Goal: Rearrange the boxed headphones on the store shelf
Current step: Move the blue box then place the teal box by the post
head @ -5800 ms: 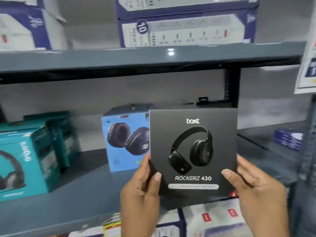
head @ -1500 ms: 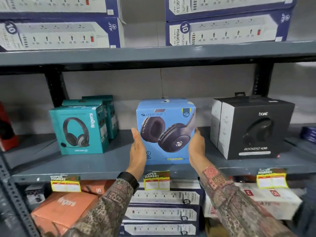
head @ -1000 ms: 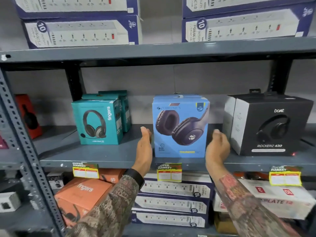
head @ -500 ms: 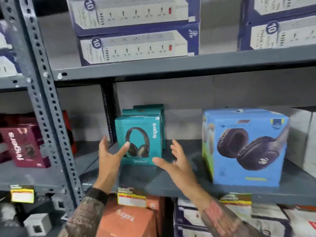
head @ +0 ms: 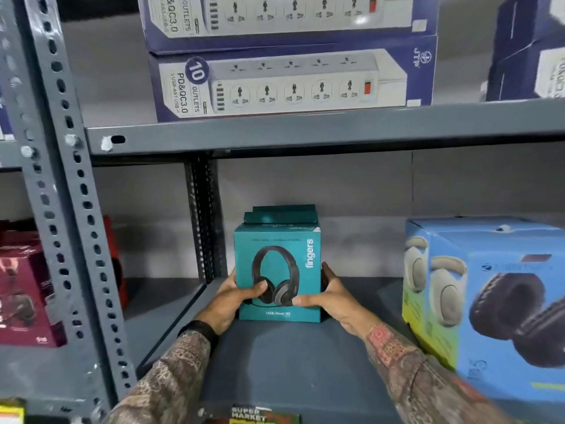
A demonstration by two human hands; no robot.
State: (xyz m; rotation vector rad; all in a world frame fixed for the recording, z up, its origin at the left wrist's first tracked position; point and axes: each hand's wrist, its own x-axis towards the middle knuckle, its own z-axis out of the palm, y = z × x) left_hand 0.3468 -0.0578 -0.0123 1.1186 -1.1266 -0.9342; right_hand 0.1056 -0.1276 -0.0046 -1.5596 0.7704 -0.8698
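A teal "fingers" headphone box [head: 281, 258] stands upright near the back of the grey middle shelf [head: 290, 362]. My left hand [head: 232, 301] grips its left side with the thumb across the front. My right hand [head: 330, 296] grips its right side, thumb on the lower front. Directly behind it stands a second teal box [head: 284, 213], mostly hidden. A large blue headphone box [head: 489, 301] stands at the right, close to the shelf's front edge.
A perforated grey upright [head: 67, 209] divides the shelving at the left; a maroon "fingers" box [head: 24, 289] sits beyond it. Blue-and-white power strip boxes [head: 290, 81] are stacked on the shelf above. A price label [head: 263, 416] hangs on the front edge.
Both hands left the blue box, moved left and closed on the teal box's sides. My view shifted left and closer, so the black box at the right is out of sight.
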